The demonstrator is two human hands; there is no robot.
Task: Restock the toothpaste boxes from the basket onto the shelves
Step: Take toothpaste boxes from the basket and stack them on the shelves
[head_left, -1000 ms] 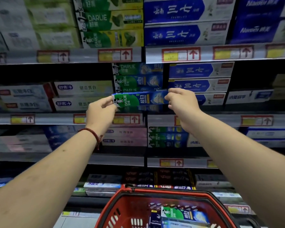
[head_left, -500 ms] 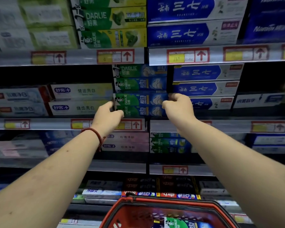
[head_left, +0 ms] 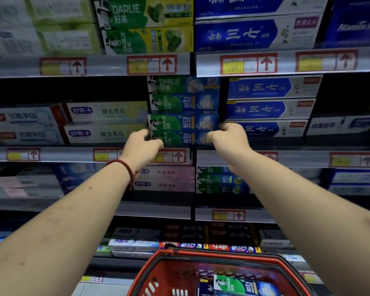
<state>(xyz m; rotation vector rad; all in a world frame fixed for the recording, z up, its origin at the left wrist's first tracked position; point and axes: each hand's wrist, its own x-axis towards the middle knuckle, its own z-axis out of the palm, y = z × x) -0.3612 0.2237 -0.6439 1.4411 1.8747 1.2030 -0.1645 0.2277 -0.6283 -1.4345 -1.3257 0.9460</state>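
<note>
While seating a Darlie toothpaste box (head_left: 183,122) low in its middle-shelf stack (head_left: 183,102), gripping it by both ends.
Curling left hand (head_left: 141,146) and right hand (head_left: 229,136) fingers round the ends, probably for squaring it flush with its neighbours; leaving another Darlie box (head_left: 239,285) lying in the red basket (head_left: 212,255) below.

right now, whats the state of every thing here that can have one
left hand, curled on the left end of the lower two Darlie boxes
right hand, curled on their right end
lower two Darlie boxes, level, in the shelf stack under two more
red basket, not empty, a Darlie box lying inside
</note>
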